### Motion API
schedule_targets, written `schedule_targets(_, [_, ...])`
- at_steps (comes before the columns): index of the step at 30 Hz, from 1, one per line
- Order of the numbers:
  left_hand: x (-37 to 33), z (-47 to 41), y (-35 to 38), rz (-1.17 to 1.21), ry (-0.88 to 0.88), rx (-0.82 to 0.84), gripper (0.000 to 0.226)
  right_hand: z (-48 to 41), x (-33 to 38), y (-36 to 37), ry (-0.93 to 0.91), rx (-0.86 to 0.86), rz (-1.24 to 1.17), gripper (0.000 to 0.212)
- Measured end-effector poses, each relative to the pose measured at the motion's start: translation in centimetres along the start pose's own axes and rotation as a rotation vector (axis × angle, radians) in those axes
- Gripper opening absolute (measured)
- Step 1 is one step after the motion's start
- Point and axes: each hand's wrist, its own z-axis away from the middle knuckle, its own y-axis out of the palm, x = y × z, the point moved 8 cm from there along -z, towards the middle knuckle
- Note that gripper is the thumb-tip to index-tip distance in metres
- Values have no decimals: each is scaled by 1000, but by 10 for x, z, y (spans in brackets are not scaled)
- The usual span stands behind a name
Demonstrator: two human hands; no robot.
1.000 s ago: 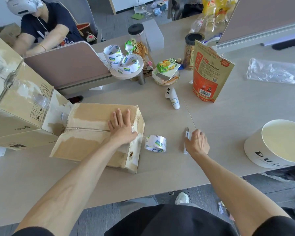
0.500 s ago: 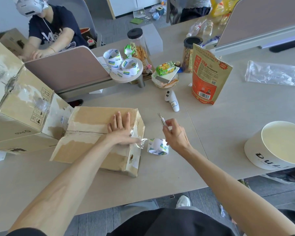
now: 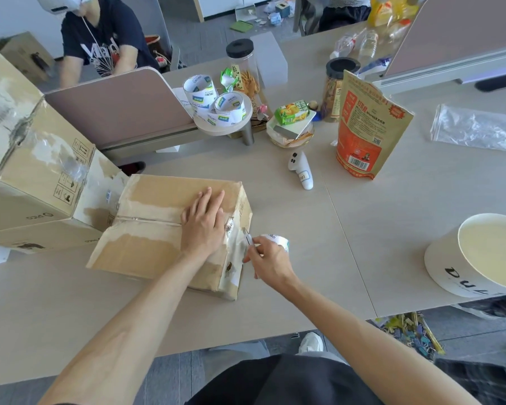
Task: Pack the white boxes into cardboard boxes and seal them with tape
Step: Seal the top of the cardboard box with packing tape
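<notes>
The left hand (image 3: 203,226) lies flat on top of the box (image 3: 152,200). Its fingers are straight and close together, and the palm presses down over the centre seam near the box's right end. The right hand (image 3: 272,264) is just beside that end. Its fingers are curled and pinch a small cutter (image 3: 248,239), whose tip points up and left at the tape (image 3: 235,247) running down the end face. Whether the blade touches the tape cannot be told. A tape roll (image 3: 276,238) lies on the surface (image 3: 362,244) right behind the right hand, partly hidden by its knuckles.

The box is closed, its flaps meeting under the left hand, and it sits at a slight angle. To the left of the left hand a larger carton (image 3: 35,182) touches the box's far left corner. Beyond the right hand lie a white controller (image 3: 301,171) and, further back, an upright orange pouch (image 3: 362,133). Spare rolls (image 3: 214,97) are piled on a round stand beyond the box. Well to the right of the right hand stands a white tub (image 3: 450,267), with a clear bag (image 3: 476,127) behind it. Another person (image 3: 100,45) sits across, far left.
</notes>
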Motion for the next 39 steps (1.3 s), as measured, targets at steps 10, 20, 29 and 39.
schedule_targets(10, [0,-1,2,-12,6,-13,58,0,4,15,32,56,19,28])
schedule_targets(20, [1,-2,4,-33,-1,4,60,-3,5,19,8,60,55,18])
schedule_targets(29, [0,-1,5,-59,-5,10,64,12,2,19,-35,140,216,26])
schedule_targets(39, [1,0,6,-40,-1,16,66,12,1,-22,-44,110,150,23])
